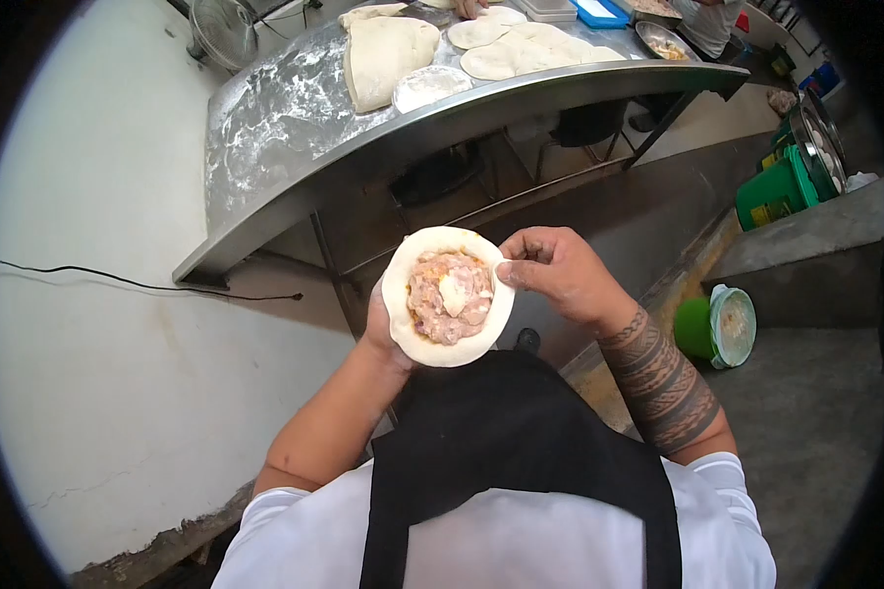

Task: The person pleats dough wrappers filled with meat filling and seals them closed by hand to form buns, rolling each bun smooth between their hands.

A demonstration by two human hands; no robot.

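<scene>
A round dough wrapper (pixel 447 353) lies flat in front of my chest with a mound of pinkish minced filling (pixel 432 302) in its middle. On top of the filling sits a small pale yellowish piece (pixel 452 294). My left hand (pixel 379 329) supports the wrapper from below and the left; most of its fingers are hidden under the dough. My right hand (pixel 565 278) pinches the wrapper's right edge between thumb and curled fingers. The dough edge stands around the filling, which is still exposed.
A floured metal table (pixel 275 128) stands ahead, bearing a large dough slab (pixel 388 59), a flour bowl (pixel 432 86) and several flat dough rounds (pixel 521 54). Another person's hand (pixel 469 8) is at the far side. Green buckets (pixel 692 329) stand to the right.
</scene>
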